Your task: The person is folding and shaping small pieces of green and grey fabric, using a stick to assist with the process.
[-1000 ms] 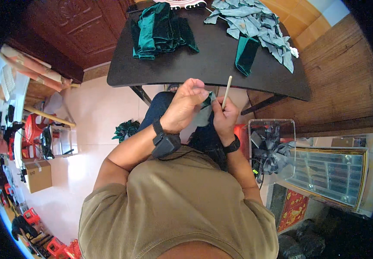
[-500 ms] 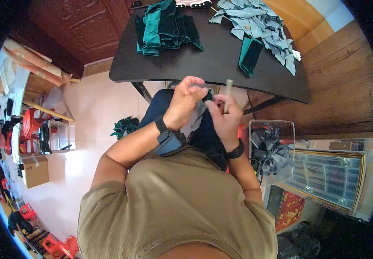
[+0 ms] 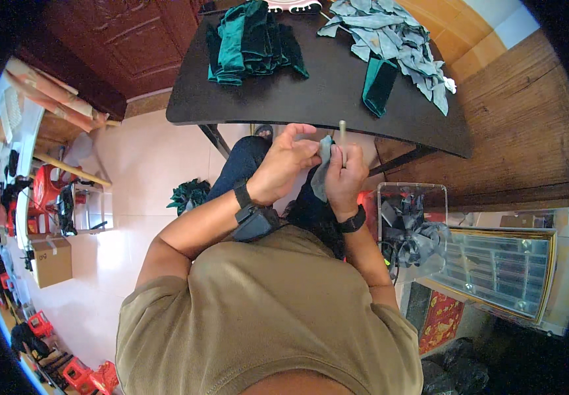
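My right hand point(image 3: 345, 178) is closed round a thin pale stick point(image 3: 342, 135) that points up past the fingers. A strip of grey fabric point(image 3: 322, 174) hangs beside the right thumb, between my two hands. My left hand point(image 3: 284, 164) faces it, its fingertips bent together at the top of the fabric and one finger raised; the grip is partly hidden. Both hands are above my lap, just in front of the dark table point(image 3: 278, 105). On the table lie a stack of green velvet pieces point(image 3: 251, 49), a single green velvet piece point(image 3: 379, 85) and a heap of grey fabric pieces point(image 3: 390, 33).
A clear plastic bin point(image 3: 413, 230) with dark bags stands by my right arm, near a glass-fronted framed panel point(image 3: 502, 273). Green fabric point(image 3: 190, 195) lies on the floor at left. Further left are a cardboard box point(image 3: 53, 261) and red stools point(image 3: 47, 187).
The dark green bit between my hands is out of sight, and grey fabric now shows there. My right hand and the stick have shifted slightly left; the left hand has dropped a little.
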A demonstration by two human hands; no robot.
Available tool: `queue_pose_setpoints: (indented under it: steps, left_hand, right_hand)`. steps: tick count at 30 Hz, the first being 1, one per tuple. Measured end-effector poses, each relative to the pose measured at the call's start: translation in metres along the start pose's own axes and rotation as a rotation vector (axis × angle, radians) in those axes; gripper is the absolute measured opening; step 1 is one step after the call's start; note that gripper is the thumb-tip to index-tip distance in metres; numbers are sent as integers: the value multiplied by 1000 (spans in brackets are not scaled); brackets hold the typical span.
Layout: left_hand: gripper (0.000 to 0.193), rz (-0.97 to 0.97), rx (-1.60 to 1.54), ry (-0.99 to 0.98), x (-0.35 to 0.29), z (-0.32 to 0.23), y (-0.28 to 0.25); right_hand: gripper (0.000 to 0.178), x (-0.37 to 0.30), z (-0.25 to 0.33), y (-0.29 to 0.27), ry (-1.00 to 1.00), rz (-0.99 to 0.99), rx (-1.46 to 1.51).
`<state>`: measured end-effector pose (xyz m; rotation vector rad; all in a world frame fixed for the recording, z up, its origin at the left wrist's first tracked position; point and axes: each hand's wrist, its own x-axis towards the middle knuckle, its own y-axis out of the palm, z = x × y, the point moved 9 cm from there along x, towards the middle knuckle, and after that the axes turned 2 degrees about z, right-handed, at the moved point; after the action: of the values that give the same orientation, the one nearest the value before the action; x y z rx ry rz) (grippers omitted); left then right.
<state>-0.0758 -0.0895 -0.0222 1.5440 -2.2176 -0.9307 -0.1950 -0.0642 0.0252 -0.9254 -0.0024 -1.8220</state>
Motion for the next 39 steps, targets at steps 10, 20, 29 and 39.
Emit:
queue_pose_setpoints:
  steps: [10, 20, 29, 39]
  left_hand:
    - [31, 47, 340, 138, -1, -14, 12]
    - [37, 67, 1143, 499, -8, -29, 25]
    - [43, 165, 810, 350, 3, -12, 10]
    - [35, 130, 822, 461, 3, -10, 6]
  right_hand:
    - [7, 0, -12, -2, 213, 138, 108]
    - [7, 3, 1, 5, -39, 179, -165]
    - [10, -5, -12, 11, 92, 238, 15]
    - [6, -10, -14, 11, 261, 370, 287]
